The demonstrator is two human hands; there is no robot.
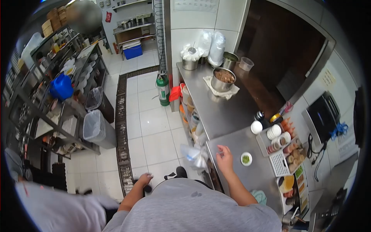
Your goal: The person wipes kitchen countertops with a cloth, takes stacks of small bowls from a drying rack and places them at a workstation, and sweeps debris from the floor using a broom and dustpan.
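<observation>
My right hand is above the near left edge of the steel counter, its fingers loosely bent and apart, with nothing in it. To its right on the counter sits a small white bowl of chopped green garnish. My left hand hangs low beside my body over the tiled floor, fingers loosely apart and no object visible in them. Farther up the counter, a steel pot of brown food rests on a white cloth. A green cloth lies close to my right forearm.
Stacked cups and trays of ingredients line the counter's right side. A clear plastic bag hangs at its left edge. A green gas cylinder, lined bins and a floor drain lie leftward. Another person's sleeve is close at lower left.
</observation>
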